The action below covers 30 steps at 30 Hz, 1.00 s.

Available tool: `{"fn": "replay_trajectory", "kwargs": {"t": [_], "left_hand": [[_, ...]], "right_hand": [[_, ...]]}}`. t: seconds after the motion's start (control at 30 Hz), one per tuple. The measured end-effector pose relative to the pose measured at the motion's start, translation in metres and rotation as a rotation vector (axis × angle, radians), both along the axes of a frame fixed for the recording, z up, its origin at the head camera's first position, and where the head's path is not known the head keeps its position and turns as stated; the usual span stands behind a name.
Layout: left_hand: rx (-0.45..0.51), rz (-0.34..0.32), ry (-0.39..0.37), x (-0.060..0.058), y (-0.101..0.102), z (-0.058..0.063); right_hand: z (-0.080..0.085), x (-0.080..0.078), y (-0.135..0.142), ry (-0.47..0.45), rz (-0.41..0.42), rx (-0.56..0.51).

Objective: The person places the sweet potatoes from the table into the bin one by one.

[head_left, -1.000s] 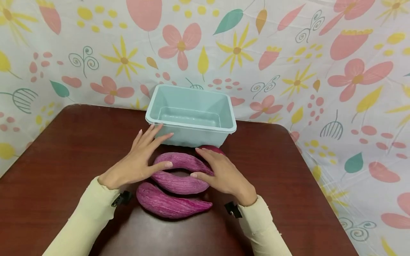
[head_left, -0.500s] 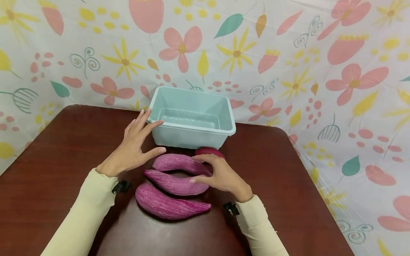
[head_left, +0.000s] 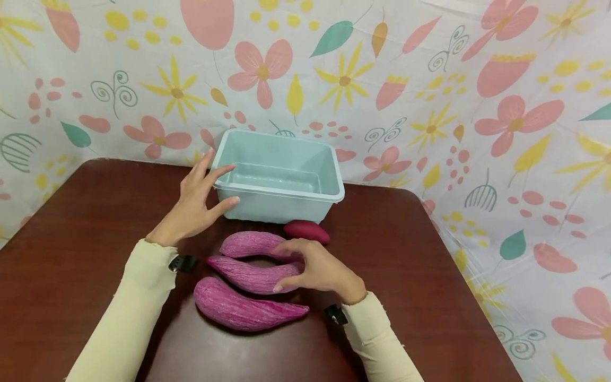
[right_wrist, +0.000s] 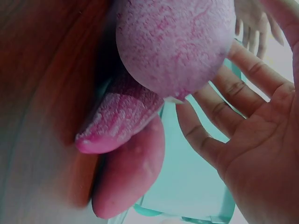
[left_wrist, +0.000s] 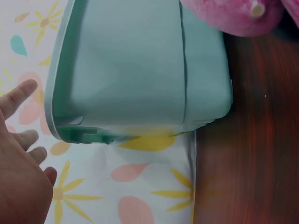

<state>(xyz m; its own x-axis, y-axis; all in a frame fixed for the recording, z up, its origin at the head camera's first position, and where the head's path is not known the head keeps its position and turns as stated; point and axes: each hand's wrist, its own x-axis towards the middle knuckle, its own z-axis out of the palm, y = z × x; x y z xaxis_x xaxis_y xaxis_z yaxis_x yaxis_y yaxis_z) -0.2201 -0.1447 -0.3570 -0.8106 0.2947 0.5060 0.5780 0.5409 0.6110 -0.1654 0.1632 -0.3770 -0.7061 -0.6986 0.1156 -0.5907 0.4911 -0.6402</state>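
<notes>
My left hand hovers at the left end of the light blue plastic basin, fingers spread, fingertips by its rim; in the left wrist view the hand stands apart from the basin wall. Three long purple vegetables, resembling sweet potatoes, lie in front: a back one, a middle one and a front one. Loosely bent, my right hand arches over the right ends of the back and middle ones. Its fingers look fairly straight in the right wrist view; whether they touch is unclear.
A smaller, smooth dark red vegetable lies against the basin's front right foot. The brown wooden table meets a flower-patterned cloth behind and at the right. Nothing lies inside the basin.
My left hand has moved back and left, from above the vegetables to the basin's left end. The right hand has drawn nearer and bent more, uncovering the dark red vegetable.
</notes>
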Motion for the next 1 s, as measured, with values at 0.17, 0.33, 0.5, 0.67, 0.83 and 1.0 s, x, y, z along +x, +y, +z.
{"fn": "replay_trajectory", "kwargs": {"t": [0.17, 0.33, 0.5, 0.67, 0.83, 1.0], "left_hand": [[0.027, 0.019, -0.032, -0.004, 0.001, -0.002], [0.021, 0.047, -0.068, -0.008, 0.004, -0.006], [0.040, 0.068, -0.079, -0.013, 0.006, -0.011], [0.052, 0.062, -0.084, -0.018, 0.008, -0.017], [0.101, 0.060, -0.072, -0.023, 0.011, -0.018], [0.134, 0.083, -0.059, -0.025, 0.013, -0.022]], "right_hand": [[-0.003, 0.003, -0.003, 0.005, 0.023, 0.023], [-0.006, 0.007, -0.004, 0.007, 0.029, 0.047], [-0.004, 0.006, -0.011, 0.005, 0.043, 0.074], [-0.003, 0.006, -0.013, 0.015, 0.036, 0.092], [0.000, 0.005, -0.016, 0.024, 0.044, 0.117], [-0.002, 0.007, -0.019, 0.008, 0.063, 0.158]]}}
